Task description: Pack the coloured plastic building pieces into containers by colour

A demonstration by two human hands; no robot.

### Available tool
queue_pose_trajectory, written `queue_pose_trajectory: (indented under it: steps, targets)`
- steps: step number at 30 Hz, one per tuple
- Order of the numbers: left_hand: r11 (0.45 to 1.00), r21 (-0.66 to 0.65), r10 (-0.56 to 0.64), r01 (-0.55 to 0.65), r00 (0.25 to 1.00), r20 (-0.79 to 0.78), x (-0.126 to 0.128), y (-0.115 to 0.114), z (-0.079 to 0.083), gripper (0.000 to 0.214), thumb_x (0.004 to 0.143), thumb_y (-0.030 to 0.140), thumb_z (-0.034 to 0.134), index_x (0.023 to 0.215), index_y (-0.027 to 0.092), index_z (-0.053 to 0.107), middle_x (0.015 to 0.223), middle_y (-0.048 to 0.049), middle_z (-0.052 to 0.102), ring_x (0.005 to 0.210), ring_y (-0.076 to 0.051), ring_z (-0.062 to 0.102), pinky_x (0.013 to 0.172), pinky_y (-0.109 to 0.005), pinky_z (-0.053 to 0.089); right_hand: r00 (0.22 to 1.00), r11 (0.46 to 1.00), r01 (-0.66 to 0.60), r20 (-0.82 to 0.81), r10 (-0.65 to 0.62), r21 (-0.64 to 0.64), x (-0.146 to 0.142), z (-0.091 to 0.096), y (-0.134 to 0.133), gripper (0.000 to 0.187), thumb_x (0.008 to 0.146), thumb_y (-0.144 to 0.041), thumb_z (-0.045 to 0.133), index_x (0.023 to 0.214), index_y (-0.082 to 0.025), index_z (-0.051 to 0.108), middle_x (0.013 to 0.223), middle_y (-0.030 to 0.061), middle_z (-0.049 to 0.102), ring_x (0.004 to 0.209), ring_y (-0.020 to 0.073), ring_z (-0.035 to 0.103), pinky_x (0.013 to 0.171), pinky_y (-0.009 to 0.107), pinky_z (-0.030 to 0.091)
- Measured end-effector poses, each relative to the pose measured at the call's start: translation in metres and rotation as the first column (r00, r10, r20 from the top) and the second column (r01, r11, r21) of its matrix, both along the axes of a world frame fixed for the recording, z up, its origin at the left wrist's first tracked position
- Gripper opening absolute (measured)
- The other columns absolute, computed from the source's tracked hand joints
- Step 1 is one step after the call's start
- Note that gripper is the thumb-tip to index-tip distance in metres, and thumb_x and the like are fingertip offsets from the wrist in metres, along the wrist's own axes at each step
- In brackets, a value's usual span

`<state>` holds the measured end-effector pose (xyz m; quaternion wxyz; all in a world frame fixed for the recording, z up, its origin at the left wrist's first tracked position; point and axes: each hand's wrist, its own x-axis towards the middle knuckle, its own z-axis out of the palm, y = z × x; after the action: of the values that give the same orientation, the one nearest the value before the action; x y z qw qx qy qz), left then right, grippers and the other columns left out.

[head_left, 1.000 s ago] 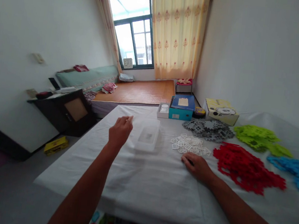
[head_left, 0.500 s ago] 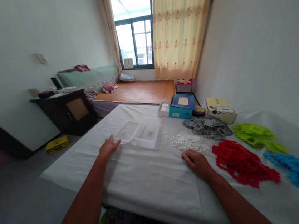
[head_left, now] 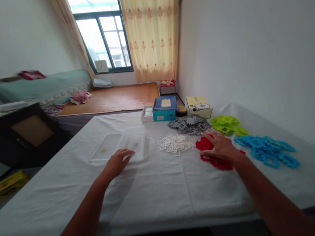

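My left hand (head_left: 117,161) lies at the near edge of a clear plastic box (head_left: 132,143) on the white-covered table (head_left: 153,182), fingers stretched towards it and touching its rim. The box's clear lid (head_left: 105,152) lies flat just to its left. My right hand (head_left: 219,144) rests spread flat on the pile of red plastic pieces (head_left: 216,157). A heap of white square pieces (head_left: 175,144) lies between the box and the red pile.
Grey pieces (head_left: 188,125), green pieces (head_left: 226,124) and blue pieces (head_left: 267,150) lie further back and to the right. A blue box (head_left: 164,108), a yellow box (head_left: 198,106) and a small white container (head_left: 147,113) stand at the far edge. A dark cabinet (head_left: 22,133) stands left.
My left hand came down from above the box and set the lid beside it, then moved to the box's near edge. My right hand shifted from the cloth onto the red pile. The view swung.
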<state>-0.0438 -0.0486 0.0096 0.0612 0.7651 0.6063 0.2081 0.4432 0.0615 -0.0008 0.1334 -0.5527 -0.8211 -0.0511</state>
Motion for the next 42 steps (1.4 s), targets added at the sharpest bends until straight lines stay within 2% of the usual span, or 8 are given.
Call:
queue_pose_trajectory:
  steps: [5, 12, 18, 20, 23, 30, 39, 42]
  targets:
    - [0.994, -0.097, -0.037, 0.042, 0.998, 0.044, 0.018, -0.012, 0.006, 0.032, 0.091, 0.034, 0.047, 0.11, 0.025, 0.071, 0.109, -0.0065, 0.071, 0.101, -0.024, 0.065, 0.094, -0.037, 0.049, 0.999, 0.985, -0.025, 0.04, 0.033, -0.168, 0.016, -0.014, 0.014, 0.097, 0.062, -0.068, 0.072, 0.146, -0.031, 0.043, 0.155, 0.0147, 0.03, 0.133, 0.0419, 0.036, 0.102, 0.054, 0.037]
    - [0.982, -0.137, -0.118, 0.128, 0.99, 0.081, 0.023, -0.022, 0.022, 0.035, 0.086, 0.042, 0.054, 0.115, 0.029, 0.07, 0.121, -0.0072, 0.067, 0.11, -0.025, 0.063, 0.1, -0.038, 0.047, 0.993, 0.989, -0.108, 0.031, 0.112, -0.101, 0.021, -0.006, 0.011, 0.068, 0.071, -0.052, 0.07, 0.132, -0.024, 0.06, 0.145, 0.0122, 0.046, 0.128, 0.0335, 0.045, 0.107, 0.044, 0.035]
    - [1.0, 0.026, 0.007, -0.013, 0.97, 0.242, 0.001, 0.02, 0.029, 0.035, 0.083, 0.044, 0.055, 0.107, 0.026, 0.073, 0.118, -0.0076, 0.068, 0.114, -0.026, 0.061, 0.103, -0.04, 0.045, 0.991, 0.992, -0.118, 0.063, 0.121, -0.05, 0.017, -0.004, 0.005, 0.057, 0.077, -0.044, 0.063, 0.128, -0.018, 0.062, 0.14, 0.0152, 0.051, 0.123, 0.032, 0.05, 0.105, 0.044, 0.038]
    - [0.984, 0.096, 0.109, -0.151, 0.931, 0.348, -0.003, 0.043, 0.024, 0.034, 0.082, 0.04, 0.053, 0.106, 0.023, 0.072, 0.119, -0.0081, 0.068, 0.117, -0.027, 0.058, 0.101, -0.043, 0.046, 0.992, 0.993, -0.103, 0.066, 0.107, -0.056, 0.016, -0.005, 0.004, 0.062, 0.076, -0.048, 0.065, 0.13, -0.017, 0.061, 0.143, 0.0165, 0.048, 0.127, 0.0345, 0.046, 0.106, 0.046, 0.036]
    - [0.952, 0.093, 0.21, -0.293, 0.839, 0.502, -0.005, 0.068, 0.01, 0.034, 0.075, 0.033, 0.055, 0.102, 0.021, 0.073, 0.119, -0.0096, 0.068, 0.117, -0.029, 0.058, 0.1, -0.046, 0.046, 0.992, 0.992, -0.097, 0.073, 0.103, -0.078, 0.014, -0.005, 0.003, 0.07, 0.073, -0.054, 0.067, 0.133, -0.019, 0.059, 0.146, 0.0162, 0.044, 0.13, 0.0366, 0.043, 0.106, 0.048, 0.036]
    - [0.963, 0.036, 0.112, -0.269, 0.517, 0.849, -0.007, 0.075, -0.023, 0.043, 0.07, 0.039, 0.066, 0.107, 0.017, 0.071, 0.128, -0.011, 0.064, 0.128, -0.028, 0.051, 0.11, -0.046, 0.037, 0.991, 0.995, -0.088, 0.094, 0.092, -0.046, 0.014, -0.007, 0.004, 0.061, 0.073, -0.036, 0.064, 0.129, -0.016, 0.06, 0.143, 0.0156, 0.049, 0.123, 0.0328, 0.05, 0.104, 0.043, 0.039]
    - [0.95, -0.024, 0.144, -0.31, 0.37, 0.918, -0.005, 0.07, -0.038, 0.042, 0.068, 0.031, 0.063, 0.107, 0.016, 0.071, 0.133, -0.0107, 0.061, 0.13, -0.029, 0.049, 0.113, -0.046, 0.034, 0.995, 0.999, 0.019, 0.093, -0.017, -0.026, 0.016, -0.008, 0.01, 0.06, 0.071, -0.028, 0.061, 0.13, -0.013, 0.057, 0.134, 0.0164, 0.055, 0.114, 0.0301, 0.054, 0.099, 0.038, 0.041]
    - [0.954, -0.039, 0.154, -0.298, 0.37, 0.916, -0.004, 0.07, -0.04, 0.042, 0.069, 0.031, 0.061, 0.107, 0.016, 0.071, 0.133, -0.0101, 0.061, 0.131, -0.029, 0.049, 0.113, -0.045, 0.034, 0.996, 0.998, 0.053, 0.075, -0.052, -0.017, 0.014, -0.004, 0.01, 0.061, 0.069, -0.026, 0.06, 0.129, -0.013, 0.058, 0.132, 0.0164, 0.057, 0.111, 0.0309, 0.055, 0.096, 0.038, 0.043]
